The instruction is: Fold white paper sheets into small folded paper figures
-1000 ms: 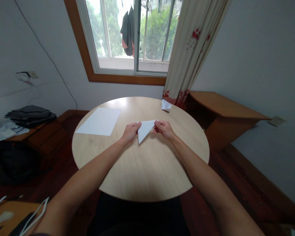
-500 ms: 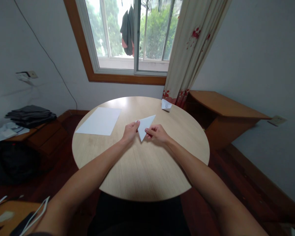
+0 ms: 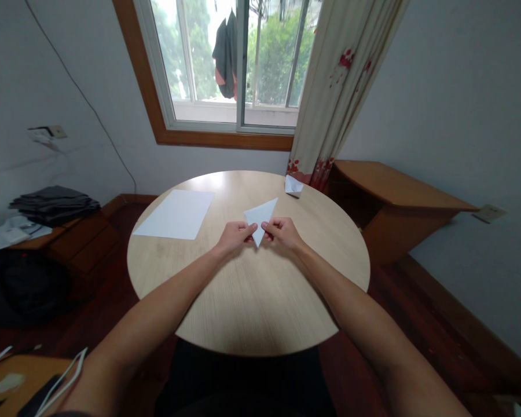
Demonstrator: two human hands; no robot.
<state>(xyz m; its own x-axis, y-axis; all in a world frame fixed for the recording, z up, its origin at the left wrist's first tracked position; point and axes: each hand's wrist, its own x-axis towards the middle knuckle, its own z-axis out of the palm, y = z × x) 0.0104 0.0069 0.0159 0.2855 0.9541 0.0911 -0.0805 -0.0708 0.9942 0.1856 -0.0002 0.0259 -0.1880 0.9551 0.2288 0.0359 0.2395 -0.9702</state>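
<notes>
A folded sheet of white paper (image 3: 261, 212), kite-like with one point toward me and another toward the upper right, is held just above the round table (image 3: 252, 289). My left hand (image 3: 238, 235) pinches its left edge, thumb on top and fingers beneath. On the opposite edge my right hand (image 3: 283, 231) grips the same paper between thumb and fingers. Both thumbs lie close together near the lower point. The fingertips under the paper are mostly hidden.
A flat white sheet (image 3: 178, 214) lies on the table's left side. Near the far right edge stands a small folded paper piece (image 3: 294, 186). A wooden desk (image 3: 403, 185) is at the right, beside a curtain (image 3: 330, 104). Folded dark cloth (image 3: 54, 204) sits at the left.
My left hand has slid down the paper's left edge, nearer the lower point. The folded paper has shifted slightly right and away from me. The right hand has moved a little right.
</notes>
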